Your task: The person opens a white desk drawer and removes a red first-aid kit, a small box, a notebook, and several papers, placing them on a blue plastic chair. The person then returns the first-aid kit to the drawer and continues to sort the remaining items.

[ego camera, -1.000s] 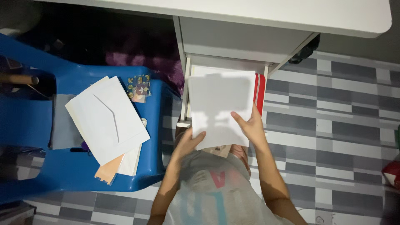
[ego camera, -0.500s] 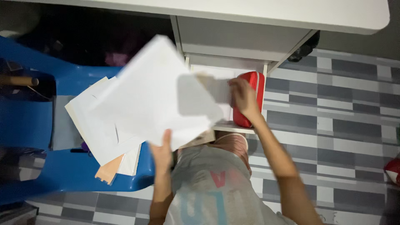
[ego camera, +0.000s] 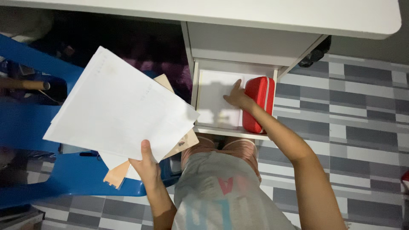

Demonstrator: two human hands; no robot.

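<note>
My left hand point(ego camera: 147, 166) grips the near edge of a stack of white paper sheets point(ego camera: 119, 106) and holds it up over the blue plastic chair point(ego camera: 64, 176). My right hand point(ego camera: 237, 96) reaches into the open white drawer point(ego camera: 232, 130) and rests, fingers flat, on more white paper point(ego camera: 215, 102) lying inside. A red zip case point(ego camera: 257, 102) lies in the drawer just right of that hand, touching it or nearly so.
Under the lifted sheets, envelopes and a tan card point(ego camera: 115, 174) lie on the chair seat. The white desk top point(ego camera: 255, 12) runs across the top. Grey checked floor tiles point(ego camera: 362, 106) spread to the right. Dark space lies under the desk at left.
The paper stack went from the drawer, held in both hands, leftward over the chair in my left hand alone. My right hand let go and returned into the drawer.
</note>
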